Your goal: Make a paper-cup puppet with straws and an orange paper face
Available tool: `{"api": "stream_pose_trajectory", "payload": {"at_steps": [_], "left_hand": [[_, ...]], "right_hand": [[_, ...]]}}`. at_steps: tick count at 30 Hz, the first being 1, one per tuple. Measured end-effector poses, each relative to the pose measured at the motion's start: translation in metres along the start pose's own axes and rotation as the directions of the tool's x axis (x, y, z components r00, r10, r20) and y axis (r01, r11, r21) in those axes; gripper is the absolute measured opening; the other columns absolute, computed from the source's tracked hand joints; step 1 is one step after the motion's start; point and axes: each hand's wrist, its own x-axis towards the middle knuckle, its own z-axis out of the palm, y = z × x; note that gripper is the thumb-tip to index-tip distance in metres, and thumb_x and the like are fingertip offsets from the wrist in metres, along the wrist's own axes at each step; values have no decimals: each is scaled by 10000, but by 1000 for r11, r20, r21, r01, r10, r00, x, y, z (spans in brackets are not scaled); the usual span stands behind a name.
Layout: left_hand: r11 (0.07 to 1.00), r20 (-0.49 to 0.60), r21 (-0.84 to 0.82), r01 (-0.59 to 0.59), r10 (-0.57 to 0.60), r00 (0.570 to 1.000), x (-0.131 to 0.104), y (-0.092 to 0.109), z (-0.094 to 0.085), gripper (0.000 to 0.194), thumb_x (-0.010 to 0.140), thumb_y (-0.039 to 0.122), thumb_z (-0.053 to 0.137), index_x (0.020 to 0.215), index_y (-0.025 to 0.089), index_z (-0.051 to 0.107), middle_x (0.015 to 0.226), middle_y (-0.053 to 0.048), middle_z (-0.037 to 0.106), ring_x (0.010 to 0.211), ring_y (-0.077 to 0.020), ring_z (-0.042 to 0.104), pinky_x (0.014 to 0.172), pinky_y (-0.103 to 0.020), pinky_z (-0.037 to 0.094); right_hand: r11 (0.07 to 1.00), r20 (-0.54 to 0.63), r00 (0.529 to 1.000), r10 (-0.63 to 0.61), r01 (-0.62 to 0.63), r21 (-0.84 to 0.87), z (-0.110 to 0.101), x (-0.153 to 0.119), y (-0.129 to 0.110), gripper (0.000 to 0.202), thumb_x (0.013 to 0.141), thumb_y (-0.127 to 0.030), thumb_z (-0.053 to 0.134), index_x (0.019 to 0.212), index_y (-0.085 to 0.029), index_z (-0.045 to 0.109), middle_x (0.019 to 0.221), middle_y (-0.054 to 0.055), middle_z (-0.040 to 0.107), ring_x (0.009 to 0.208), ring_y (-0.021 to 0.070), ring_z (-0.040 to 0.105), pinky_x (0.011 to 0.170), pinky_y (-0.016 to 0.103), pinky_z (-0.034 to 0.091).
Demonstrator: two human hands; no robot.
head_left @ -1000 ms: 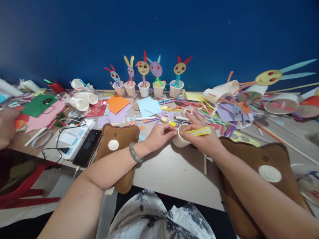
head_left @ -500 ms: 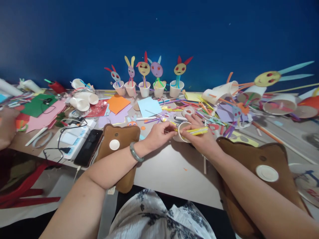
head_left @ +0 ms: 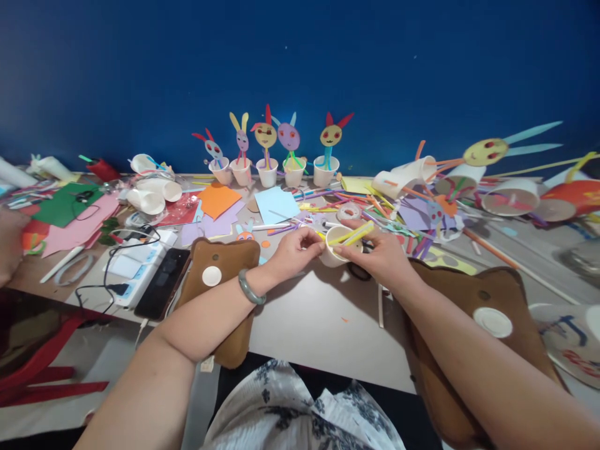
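A white paper cup (head_left: 335, 257) with yellow straw-like strips (head_left: 359, 234) across its mouth is held above the table. My right hand (head_left: 382, 255) wraps round the cup's right side, its thumb near the rim. At the cup's left edge my left hand (head_left: 300, 252) has thumb and fingertips pressed together, with a small yellow end showing between them and the cup. Dark scissor handles (head_left: 360, 272) lie partly hidden beneath my right hand.
Paper-faced rabbit figures in cups (head_left: 267, 173) line the wall. Brown pads (head_left: 225, 262) flank my arms. Left are a power strip (head_left: 143, 269), a phone (head_left: 162, 284) and another person's hand (head_left: 12, 240). Coloured strips and paper lie behind the cup.
The cup has tilted more upright, and its yellow strips now slant up to the right across its mouth. The view has shifted slightly. The person's hand at far left has moved outward.
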Motion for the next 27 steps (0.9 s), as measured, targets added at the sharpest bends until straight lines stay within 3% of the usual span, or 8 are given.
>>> {"api": "stream_pose_trajectory", "payload": {"at_steps": [2,5,11,15,18,23,27], "left_hand": [[1000,-31,-1,9,-9,999,0,2,0,164,833,272,722,843,150,613,842,-17,647,743,-113,619,697,-254,540],[999,-47,38,-13,15,999,-2,5,-1,136,836,250,703,862,151,613,880,-29,645,793,-117,607,714,-242,517],[997,-31,25,-66,67,997,-5,8,-2,172,843,259,677,947,180,566,1013,-50,608,895,-140,590,725,-248,512],[984,51,44,-170,168,984,-6,4,-2,469,809,358,768,1204,225,553,1288,-104,578,1082,-207,604,841,-330,564],[942,152,144,-303,281,947,-5,-1,-2,651,744,421,857,1298,249,563,1394,-124,570,1228,-268,583,983,-407,544],[898,239,227,-376,323,916,1,-7,-6,543,770,464,843,1204,199,653,1262,-133,667,1163,-265,630,958,-395,541],[899,255,217,-379,323,912,2,-2,-13,390,819,375,807,1135,181,686,1162,-105,717,1059,-212,659,943,-357,525]], "right_hand": [[1000,6,1000,-4,4,9,-3,1,-3,219,778,-471,782,799,-258,737,1008,52,789,1020,326,720,973,502,546],[1000,-2,1000,-30,30,9,-5,3,-7,310,812,-474,748,636,-248,628,816,27,756,843,272,711,881,446,554],[998,44,997,-59,59,-3,-7,4,-10,237,845,-442,696,738,-230,690,864,40,767,851,265,698,847,419,531],[996,101,991,-86,87,-11,-5,3,-9,186,856,-397,668,770,-234,686,860,49,759,838,262,693,821,410,522],[986,122,980,-155,160,-39,-2,1,-9,165,868,-376,654,762,-251,669,871,46,761,879,271,692,871,431,514],[987,135,980,-146,154,-52,-1,0,-8,162,884,-396,642,798,-267,686,900,39,764,912,278,696,879,437,523],[996,159,983,-93,94,1,-4,2,-8,210,896,-448,654,828,-258,712,917,34,767,881,255,708,833,400,547]]}}
